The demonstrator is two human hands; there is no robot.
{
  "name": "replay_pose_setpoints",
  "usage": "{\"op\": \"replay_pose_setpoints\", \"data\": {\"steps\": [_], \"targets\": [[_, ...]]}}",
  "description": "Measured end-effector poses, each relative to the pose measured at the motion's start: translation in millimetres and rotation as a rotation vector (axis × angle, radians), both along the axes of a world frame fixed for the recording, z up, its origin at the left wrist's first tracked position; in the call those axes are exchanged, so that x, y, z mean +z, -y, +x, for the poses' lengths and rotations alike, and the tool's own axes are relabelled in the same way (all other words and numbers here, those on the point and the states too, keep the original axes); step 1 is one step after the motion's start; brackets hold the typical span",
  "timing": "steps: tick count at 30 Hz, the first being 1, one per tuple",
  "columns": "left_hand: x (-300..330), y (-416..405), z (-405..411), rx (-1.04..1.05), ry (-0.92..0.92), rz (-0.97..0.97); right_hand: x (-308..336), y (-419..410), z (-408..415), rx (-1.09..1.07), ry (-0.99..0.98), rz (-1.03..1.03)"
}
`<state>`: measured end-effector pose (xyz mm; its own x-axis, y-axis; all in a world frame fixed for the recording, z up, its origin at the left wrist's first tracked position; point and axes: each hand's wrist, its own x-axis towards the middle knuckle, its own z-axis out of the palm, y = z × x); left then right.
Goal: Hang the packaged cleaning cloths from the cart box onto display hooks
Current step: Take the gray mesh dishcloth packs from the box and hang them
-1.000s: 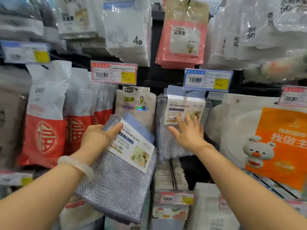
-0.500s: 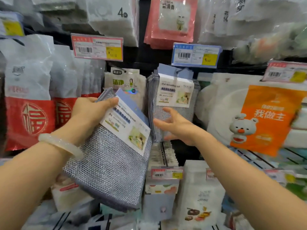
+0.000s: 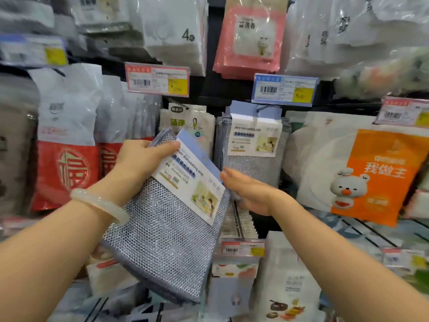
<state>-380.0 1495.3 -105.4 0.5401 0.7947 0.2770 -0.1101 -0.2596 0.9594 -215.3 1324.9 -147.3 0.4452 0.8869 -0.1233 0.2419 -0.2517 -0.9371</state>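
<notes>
Because your left hand (image 3: 139, 159) pinches the bundle of cleaning cloths (image 3: 169, 228) at its upper left corner, thumb laid across the header card and fingers wrapped behind, the blue tab with its hang hole is left clear on the upper right, tilted toward the display hook (image 3: 261, 109). That suits a handover: your right hand (image 3: 250, 194) sits just beside the bundle's right edge, palm turned inward and fingers loosely spread, gripping nothing, though whether the fingertips touch the card I cannot tell. The bundle itself is off the hook, held in front of the shelf, left of and below the hung cloths (image 3: 253, 145) of the same kind under the blue price tag (image 3: 285, 90). Counting: one bundle in hand, with several mesh layers showing at its corner; one stack already hanging, its number not readable. The cart box is out of view.
</notes>
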Motion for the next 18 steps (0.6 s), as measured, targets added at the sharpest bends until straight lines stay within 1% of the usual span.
{"op": "replay_pose_setpoints", "data": {"steps": [11,15,18], "targets": [[5,2,-13,0.0,0.007,-0.015,4,2,-2,0.043,0.002,-0.088],[2,3,-12,-0.004,0.001,-0.011,1,1,-3,0.04,0.002,-0.085],[-2,5,-8,0.008,-0.023,0.0,-3,3,-2,-0.007,-0.04,-0.027]]}}
